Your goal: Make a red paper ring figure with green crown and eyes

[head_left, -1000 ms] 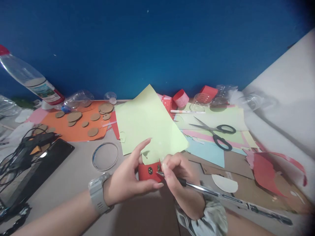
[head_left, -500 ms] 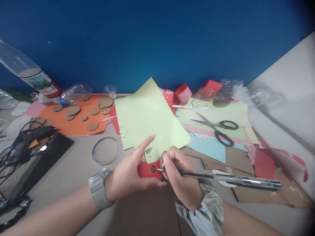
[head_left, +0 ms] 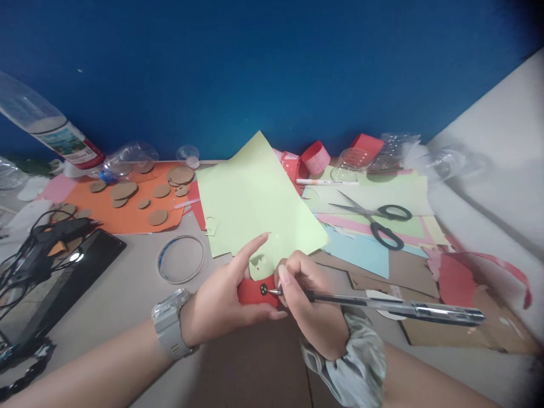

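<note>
My left hand (head_left: 225, 300) is curved around a small red paper piece (head_left: 250, 290), thumb below it and index finger stretched out above. On the red surface is a black spot (head_left: 263, 289) with small pale marks in it. A little pale green paper cutout (head_left: 260, 266) with a tiny red mark rises from its top edge. Pinched in my right hand (head_left: 308, 300) is a clear ballpoint pen (head_left: 395, 307), its tip touching the black spot. The pen's barrel points off to the right. Behind both hands lies a large light green sheet (head_left: 255, 198).
Scissors (head_left: 374, 214) lie part open on coloured paper at right, near a white marker (head_left: 327, 182). A tape ring (head_left: 181, 259) is left of my hands. Cardboard discs (head_left: 158, 217) rest on orange paper (head_left: 127, 215). A black glue gun (head_left: 46, 243) and a bottle (head_left: 63, 136) stand farther left.
The pen tip has moved slightly left, from the edge of the black spot onto it. My left hand keeps the same hold. The whole view has shifted very slightly.
</note>
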`<state>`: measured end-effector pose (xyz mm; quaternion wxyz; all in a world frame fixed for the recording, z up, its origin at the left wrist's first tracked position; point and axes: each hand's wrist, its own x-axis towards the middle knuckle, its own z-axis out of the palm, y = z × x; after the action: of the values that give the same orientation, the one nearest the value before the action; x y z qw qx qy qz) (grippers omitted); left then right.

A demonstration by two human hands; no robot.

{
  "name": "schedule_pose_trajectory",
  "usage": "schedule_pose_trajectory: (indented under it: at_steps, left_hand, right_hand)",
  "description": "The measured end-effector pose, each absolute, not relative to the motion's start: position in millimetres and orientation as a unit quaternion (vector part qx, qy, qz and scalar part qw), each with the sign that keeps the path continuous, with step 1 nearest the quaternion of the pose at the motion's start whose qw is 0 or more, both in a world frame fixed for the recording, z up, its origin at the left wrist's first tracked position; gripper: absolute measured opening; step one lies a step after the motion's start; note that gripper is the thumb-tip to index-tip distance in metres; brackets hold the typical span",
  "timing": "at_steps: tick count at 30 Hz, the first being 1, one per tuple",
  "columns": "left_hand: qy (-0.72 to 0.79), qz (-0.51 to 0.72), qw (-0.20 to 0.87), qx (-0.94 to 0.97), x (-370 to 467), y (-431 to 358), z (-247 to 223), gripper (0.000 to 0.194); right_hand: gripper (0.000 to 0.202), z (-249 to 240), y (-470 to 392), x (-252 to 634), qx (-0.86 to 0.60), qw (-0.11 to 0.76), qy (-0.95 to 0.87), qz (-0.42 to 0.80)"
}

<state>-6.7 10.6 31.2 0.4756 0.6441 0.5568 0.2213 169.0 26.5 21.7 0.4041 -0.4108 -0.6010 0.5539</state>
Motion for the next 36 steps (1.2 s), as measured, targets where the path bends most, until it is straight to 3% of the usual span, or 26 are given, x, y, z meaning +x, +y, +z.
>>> schedule_pose_trajectory:
  at_steps: [28, 36]
  left_hand:
    - [0.530, 0.241, 0.494, 0.646, -7.9, 12.1, 31.9, 0.099]
    - [0.400, 0.290, 0.659, 0.567, -15.6, 16.8, 29.9, 0.101]
  right_hand:
    - [0.030, 23.1, 27.6, 170.3, -0.399, 0.392, -0.595, 0.577]
    - [0.031, 20.2, 30.7, 171.8, -0.354, 0.461, -0.457, 0.674]
